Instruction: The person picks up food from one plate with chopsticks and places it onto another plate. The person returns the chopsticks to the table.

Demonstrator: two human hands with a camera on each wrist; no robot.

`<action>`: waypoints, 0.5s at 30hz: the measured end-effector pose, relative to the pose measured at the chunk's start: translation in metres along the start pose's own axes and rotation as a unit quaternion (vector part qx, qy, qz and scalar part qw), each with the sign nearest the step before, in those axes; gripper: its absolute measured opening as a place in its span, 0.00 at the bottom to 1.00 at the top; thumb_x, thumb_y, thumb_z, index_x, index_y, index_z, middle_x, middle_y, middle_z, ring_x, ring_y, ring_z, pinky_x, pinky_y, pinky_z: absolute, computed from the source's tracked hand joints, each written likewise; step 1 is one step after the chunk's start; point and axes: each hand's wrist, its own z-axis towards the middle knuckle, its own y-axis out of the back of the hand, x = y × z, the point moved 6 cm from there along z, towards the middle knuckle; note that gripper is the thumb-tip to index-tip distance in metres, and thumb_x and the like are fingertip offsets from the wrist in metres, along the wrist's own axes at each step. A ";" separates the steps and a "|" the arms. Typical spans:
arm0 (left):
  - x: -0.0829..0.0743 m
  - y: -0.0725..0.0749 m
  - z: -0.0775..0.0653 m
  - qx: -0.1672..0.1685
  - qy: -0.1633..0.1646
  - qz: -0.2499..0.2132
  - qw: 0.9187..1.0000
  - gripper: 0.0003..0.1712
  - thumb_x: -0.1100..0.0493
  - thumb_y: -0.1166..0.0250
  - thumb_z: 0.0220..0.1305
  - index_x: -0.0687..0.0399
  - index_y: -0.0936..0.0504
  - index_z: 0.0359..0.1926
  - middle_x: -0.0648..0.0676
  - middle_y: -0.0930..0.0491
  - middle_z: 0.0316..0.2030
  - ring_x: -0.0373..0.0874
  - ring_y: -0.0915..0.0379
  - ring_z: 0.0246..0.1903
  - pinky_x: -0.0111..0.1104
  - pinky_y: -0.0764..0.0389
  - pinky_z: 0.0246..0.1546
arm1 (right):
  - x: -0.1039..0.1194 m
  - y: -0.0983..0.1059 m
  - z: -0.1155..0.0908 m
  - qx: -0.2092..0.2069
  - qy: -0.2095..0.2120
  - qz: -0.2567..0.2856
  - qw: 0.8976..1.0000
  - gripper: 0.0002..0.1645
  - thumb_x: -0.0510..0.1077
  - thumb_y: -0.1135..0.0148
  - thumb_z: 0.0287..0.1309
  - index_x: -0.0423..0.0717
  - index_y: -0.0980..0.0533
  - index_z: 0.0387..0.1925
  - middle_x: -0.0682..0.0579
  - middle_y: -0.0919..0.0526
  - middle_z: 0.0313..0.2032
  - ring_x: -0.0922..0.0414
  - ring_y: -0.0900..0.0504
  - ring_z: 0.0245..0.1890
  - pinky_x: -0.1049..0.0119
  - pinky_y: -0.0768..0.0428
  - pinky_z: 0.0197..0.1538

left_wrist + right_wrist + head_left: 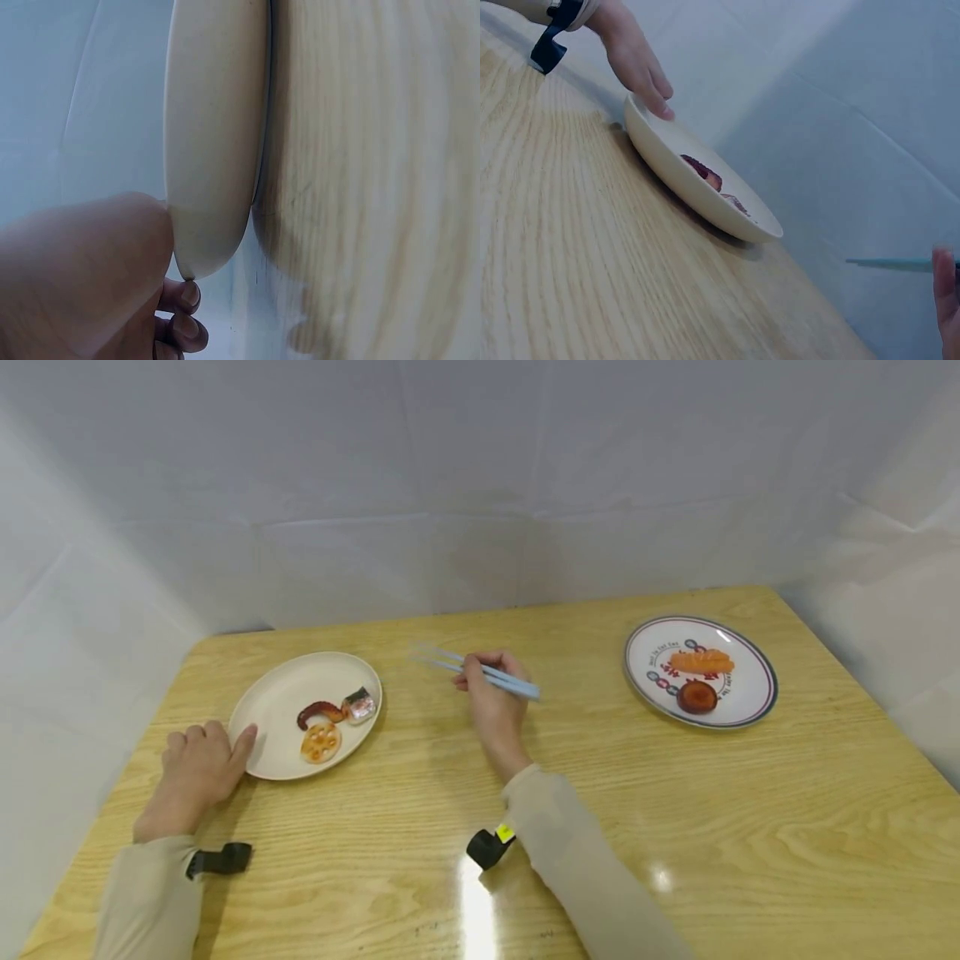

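My left hand (198, 767) holds the left rim of a cream plate (277, 693), its thumb over the edge. In the left wrist view, the fingertips (191, 326) show past the plate's outer wall. On that plate lie a dark red curled tentacle piece (318, 710), a lotus root slice (321, 743) and a rice piece with a dark band (359, 705). My right hand (497, 706) grips light blue chopsticks (512, 683) above the table's middle. Their tips point left toward the cream plate, blurred, with no food seen between them.
A white plate (645, 652) with a dark blue rim and printed letters stands at the right. It bears an orange sushi-like piece (702, 662) and a round brown piece (697, 697). The wooden table (360, 860) ends at a white cloth backdrop (480, 485).
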 end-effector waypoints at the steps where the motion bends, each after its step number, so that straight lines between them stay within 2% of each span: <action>1: 0.000 0.000 0.000 0.000 -0.001 0.000 1.000 0.42 0.38 0.70 0.75 0.81 0.39 0.35 0.82 0.39 0.35 0.75 0.45 0.37 0.61 0.40 0.38 | 0.001 0.001 0.001 -0.003 -0.001 0.000 1.000 0.03 0.30 0.44 0.61 0.33 0.27 0.31 0.31 0.21 0.32 0.59 0.19 0.21 0.68 0.19 0.29; 5: -0.001 0.000 -0.001 -0.001 -0.003 0.000 1.000 0.42 0.39 0.70 0.75 0.82 0.39 0.36 0.82 0.39 0.35 0.76 0.45 0.37 0.61 0.41 0.38 | 0.007 0.004 0.002 0.008 0.008 -0.020 1.000 0.10 0.37 0.48 0.69 0.29 0.29 0.36 0.32 0.22 0.37 0.52 0.19 0.27 0.66 0.19 0.32; 10: -0.002 0.001 -0.002 -0.004 -0.001 -0.002 1.000 0.41 0.40 0.69 0.75 0.83 0.39 0.37 0.82 0.40 0.35 0.76 0.46 0.37 0.61 0.40 0.38 | 0.019 0.010 0.005 0.027 0.065 -0.052 0.996 0.15 0.39 0.47 0.70 0.26 0.26 0.36 0.32 0.19 0.37 0.38 0.19 0.30 0.63 0.18 0.32; 12: -0.002 0.001 -0.002 -0.003 0.000 -0.001 1.000 0.41 0.40 0.69 0.75 0.83 0.39 0.37 0.82 0.40 0.35 0.76 0.46 0.38 0.61 0.40 0.38 | 0.024 0.014 0.007 0.021 0.089 -0.057 0.994 0.15 0.39 0.44 0.68 0.27 0.24 0.34 0.34 0.18 0.33 0.38 0.18 0.27 0.63 0.18 0.30; 15: -0.002 0.002 -0.003 0.001 0.002 -0.003 1.000 0.41 0.40 0.69 0.75 0.82 0.39 0.38 0.82 0.40 0.36 0.76 0.46 0.38 0.61 0.41 0.38 | 0.030 0.023 0.010 0.005 0.114 -0.074 0.991 0.14 0.40 0.41 0.66 0.29 0.23 0.31 0.37 0.17 0.27 0.45 0.17 0.22 0.63 0.18 0.27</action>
